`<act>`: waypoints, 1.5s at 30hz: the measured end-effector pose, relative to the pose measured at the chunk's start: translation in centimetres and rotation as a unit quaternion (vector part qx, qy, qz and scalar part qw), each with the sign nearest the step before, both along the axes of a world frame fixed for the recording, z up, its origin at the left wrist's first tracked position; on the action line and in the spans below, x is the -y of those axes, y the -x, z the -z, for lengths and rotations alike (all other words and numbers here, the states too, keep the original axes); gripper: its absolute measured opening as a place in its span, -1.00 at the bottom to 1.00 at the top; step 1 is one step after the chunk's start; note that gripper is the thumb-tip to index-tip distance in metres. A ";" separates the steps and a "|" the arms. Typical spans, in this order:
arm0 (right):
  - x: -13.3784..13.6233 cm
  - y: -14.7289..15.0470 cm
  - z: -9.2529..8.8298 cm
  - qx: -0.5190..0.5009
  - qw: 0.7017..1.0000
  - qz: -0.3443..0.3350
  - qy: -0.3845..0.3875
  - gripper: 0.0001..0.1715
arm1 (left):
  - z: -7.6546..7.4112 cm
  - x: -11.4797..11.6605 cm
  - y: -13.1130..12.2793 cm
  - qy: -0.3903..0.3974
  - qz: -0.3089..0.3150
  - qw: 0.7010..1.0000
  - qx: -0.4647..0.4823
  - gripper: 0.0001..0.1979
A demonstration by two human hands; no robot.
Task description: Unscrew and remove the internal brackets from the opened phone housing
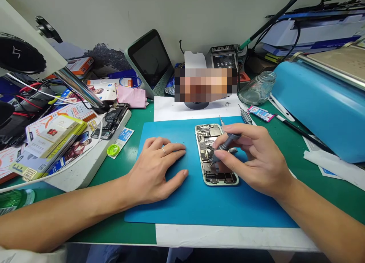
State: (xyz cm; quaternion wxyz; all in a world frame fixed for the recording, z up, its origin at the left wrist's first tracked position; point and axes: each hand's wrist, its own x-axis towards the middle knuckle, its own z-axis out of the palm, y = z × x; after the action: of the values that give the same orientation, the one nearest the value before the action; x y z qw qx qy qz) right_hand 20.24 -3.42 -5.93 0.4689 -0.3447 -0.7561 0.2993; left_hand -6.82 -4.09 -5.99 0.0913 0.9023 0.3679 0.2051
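1. No writing legible on the opened phone (216, 154) or the screwdriver (225, 146); print on the packaging boxes (51, 141) at left is too small to read.
2. Phone lies face-open on the blue mat (199, 202), long axis running away from the person, boards exposed.
3. Right hand (253, 160) pinches the grey screwdriver between thumb and fingers, tip down on the phone's middle (shaft tilted).
4. Left hand (159, 168) lies flat on the mat, fingers spread, holding nothing, just left of the phone, not touching it.
5. Mat: smooth, rubbery, rectangular. Phone frame: pale, rounded corners. A clear glass jar (258, 89) lies behind, beside a blue machine (319, 103).
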 end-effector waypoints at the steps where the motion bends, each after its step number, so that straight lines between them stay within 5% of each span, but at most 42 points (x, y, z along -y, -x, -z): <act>1: 0.0 0.0 0.0 0.000 1.000 0.000 -0.001 -0.44 | 0.0 0.0 0.0 0.000 0.004 1.000 0.002 -0.65; 14: 0.0 0.0 0.1 0.005 1.000 0.004 0.008 -0.47 | -0.3 -0.7 -0.1 0.075 -0.086 0.993 0.005 -0.48; 36: -0.1 -0.2 -0.1 -0.013 0.999 0.022 0.020 -0.47 | 0.0 -1.0 -0.3 0.093 -0.099 0.990 -0.034 -0.42; 45: -0.8 -0.4 -0.2 -0.018 0.997 0.065 -0.021 -0.46 | 0.3 -0.7 0.1 0.092 -0.104 0.990 0.030 -0.35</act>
State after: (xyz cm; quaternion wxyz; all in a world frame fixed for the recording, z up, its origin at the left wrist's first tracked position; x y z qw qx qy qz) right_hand 20.66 -2.61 -5.69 0.5082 -0.3778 -0.7296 0.2582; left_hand -6.89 -3.41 -6.27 0.1626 0.8408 0.4738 0.2055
